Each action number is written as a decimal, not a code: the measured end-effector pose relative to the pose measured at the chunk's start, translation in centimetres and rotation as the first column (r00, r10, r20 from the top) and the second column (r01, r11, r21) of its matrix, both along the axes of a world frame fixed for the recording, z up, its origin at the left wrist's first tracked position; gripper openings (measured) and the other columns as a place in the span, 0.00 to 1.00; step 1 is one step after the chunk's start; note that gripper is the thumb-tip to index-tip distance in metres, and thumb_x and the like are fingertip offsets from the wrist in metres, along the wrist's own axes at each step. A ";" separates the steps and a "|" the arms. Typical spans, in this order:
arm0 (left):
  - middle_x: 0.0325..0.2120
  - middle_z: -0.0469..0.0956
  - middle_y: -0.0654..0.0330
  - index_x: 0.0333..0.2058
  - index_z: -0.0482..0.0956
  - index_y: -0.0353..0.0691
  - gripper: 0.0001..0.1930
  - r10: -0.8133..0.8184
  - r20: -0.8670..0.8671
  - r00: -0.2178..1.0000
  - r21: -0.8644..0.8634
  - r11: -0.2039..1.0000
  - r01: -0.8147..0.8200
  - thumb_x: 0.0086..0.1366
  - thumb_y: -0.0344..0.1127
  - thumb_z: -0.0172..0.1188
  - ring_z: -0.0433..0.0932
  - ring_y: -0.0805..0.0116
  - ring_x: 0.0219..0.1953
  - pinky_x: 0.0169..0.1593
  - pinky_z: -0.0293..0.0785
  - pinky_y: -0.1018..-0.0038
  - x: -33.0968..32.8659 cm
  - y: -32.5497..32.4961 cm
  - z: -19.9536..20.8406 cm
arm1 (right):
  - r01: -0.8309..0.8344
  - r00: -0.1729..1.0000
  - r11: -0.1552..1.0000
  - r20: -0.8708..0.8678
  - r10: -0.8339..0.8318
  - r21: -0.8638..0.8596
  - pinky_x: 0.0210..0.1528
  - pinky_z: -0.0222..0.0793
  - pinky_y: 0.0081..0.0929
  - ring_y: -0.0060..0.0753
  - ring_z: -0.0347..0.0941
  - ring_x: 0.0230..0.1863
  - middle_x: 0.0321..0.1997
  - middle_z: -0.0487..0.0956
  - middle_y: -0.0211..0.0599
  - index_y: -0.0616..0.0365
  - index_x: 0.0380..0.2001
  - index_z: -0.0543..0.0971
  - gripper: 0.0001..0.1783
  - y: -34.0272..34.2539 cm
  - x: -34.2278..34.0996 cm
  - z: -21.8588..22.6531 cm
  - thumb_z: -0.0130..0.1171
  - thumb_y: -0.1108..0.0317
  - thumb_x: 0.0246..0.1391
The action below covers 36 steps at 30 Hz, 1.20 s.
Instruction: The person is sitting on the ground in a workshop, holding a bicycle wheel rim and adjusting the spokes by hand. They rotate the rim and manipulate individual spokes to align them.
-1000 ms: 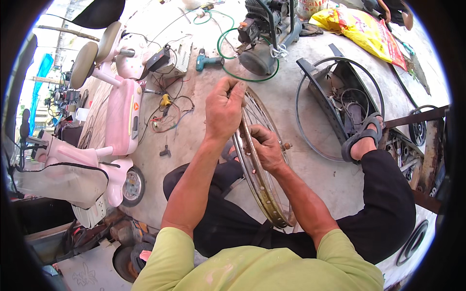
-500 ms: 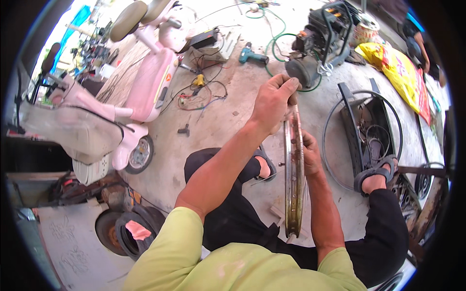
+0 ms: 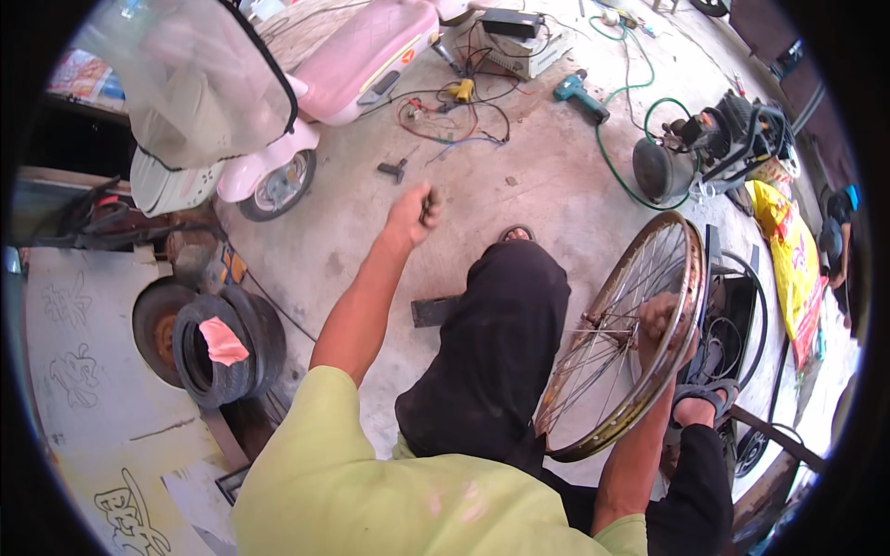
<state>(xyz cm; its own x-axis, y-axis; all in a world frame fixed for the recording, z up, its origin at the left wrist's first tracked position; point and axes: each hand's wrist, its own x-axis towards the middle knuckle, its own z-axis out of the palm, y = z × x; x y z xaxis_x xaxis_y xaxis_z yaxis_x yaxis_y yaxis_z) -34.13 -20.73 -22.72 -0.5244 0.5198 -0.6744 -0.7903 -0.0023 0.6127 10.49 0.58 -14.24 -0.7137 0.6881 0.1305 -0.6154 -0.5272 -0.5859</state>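
A spoked wheel (image 3: 691,278) without a tyre, its metal rim rusty and worn, leans tilted by my right knee. My right hand (image 3: 663,326) is closed on it at the far side, near the hub and rim, partly hidden by spokes. Away from the wheel, over the concrete floor, my left hand (image 3: 413,215) is held out with curled fingers. Something small and dark may be between them, too small to make out. Just beyond that hand lies a small dark T-shaped tool (image 3: 393,170).
A pink scooter (image 3: 362,65) stands at the far left, with stacked tyres (image 3: 215,347) nearer. Wires lie around a yellow connector (image 3: 462,90). A teal cordless drill (image 3: 581,96), an air compressor (image 3: 667,169) and a yellow-red sack (image 3: 777,232) are at the right.
My left hand has left the rim and moved left, low over the floor. The wheel has turned from edge-on to show its spokes and shifted right with my right hand. My view has swung left.
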 end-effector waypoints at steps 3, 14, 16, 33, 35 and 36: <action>0.20 0.70 0.62 0.28 0.70 0.42 0.11 0.135 0.145 0.980 -0.271 0.958 -0.092 0.71 0.37 0.51 0.65 0.74 0.18 0.17 0.57 0.80 0.6 -10.3 -13.8 | -0.040 0.999 0.998 0.019 0.039 0.055 0.35 0.54 0.26 0.24 0.58 0.26 0.26 0.65 0.28 0.59 0.38 0.73 0.23 0.1 -0.5 0.3 0.58 0.47 0.60; 0.19 0.71 0.60 0.29 0.73 0.39 0.09 0.183 0.099 0.978 -0.646 0.760 -0.077 0.69 0.32 0.51 0.70 0.69 0.19 0.19 0.67 0.73 4.4 -18.0 -24.0 | 0.011 0.984 1.000 0.180 -0.006 -0.028 0.29 0.50 0.23 0.21 0.55 0.21 0.21 0.63 0.26 0.60 0.37 0.74 0.15 -0.3 -0.2 1.5 0.48 0.59 0.69; 0.20 0.72 0.58 0.29 0.74 0.37 0.08 0.119 0.013 0.993 -0.697 0.713 -0.076 0.68 0.30 0.51 0.70 0.67 0.19 0.18 0.66 0.69 4.0 -17.8 -25.0 | 0.020 0.980 0.999 0.197 -0.013 -0.036 0.28 0.50 0.22 0.20 0.55 0.21 0.21 0.64 0.26 0.60 0.38 0.75 0.12 -0.3 -0.1 1.6 0.53 0.62 0.64; 0.41 0.81 0.51 0.44 0.80 0.33 0.13 -0.105 -0.078 0.991 -0.816 0.578 -0.003 0.63 0.29 0.50 0.81 0.56 0.36 0.32 0.81 0.63 4.2 -17.0 -24.1 | 0.050 0.974 0.999 0.222 -0.045 -0.017 0.30 0.52 0.22 0.20 0.55 0.22 0.21 0.64 0.26 0.61 0.38 0.76 0.12 -1.9 -0.3 2.6 0.57 0.62 0.63; 0.38 0.82 0.52 0.41 0.81 0.35 0.12 -0.693 -0.030 0.720 -0.950 0.243 0.194 0.62 0.31 0.52 0.82 0.56 0.37 0.35 0.81 0.62 2.8 -22.9 -29.2 | 0.038 0.969 0.999 0.246 -0.033 -0.015 0.30 0.52 0.22 0.20 0.54 0.22 0.20 0.62 0.25 0.61 0.36 0.75 0.11 -1.5 -0.7 3.2 0.53 0.63 0.65; 0.36 0.82 0.52 0.39 0.82 0.37 0.11 -0.963 0.157 0.220 -0.987 -0.162 -0.006 0.62 0.32 0.54 0.82 0.56 0.37 0.37 0.82 0.61 1.3 -28.6 -32.1 | 0.007 0.983 0.996 0.186 0.010 -0.089 0.30 0.52 0.22 0.20 0.53 0.22 0.20 0.62 0.25 0.60 0.34 0.75 0.12 -0.8 -0.8 2.4 0.52 0.62 0.66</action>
<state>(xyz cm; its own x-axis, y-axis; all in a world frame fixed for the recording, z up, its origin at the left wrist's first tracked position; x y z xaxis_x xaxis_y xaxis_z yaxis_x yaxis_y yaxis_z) -32.81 -49.29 -54.78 -0.7763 0.2748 -0.5673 0.4238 0.8938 -0.1469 9.73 -0.24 -11.84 -0.7209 0.6899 -0.0657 -0.4994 -0.5829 -0.6409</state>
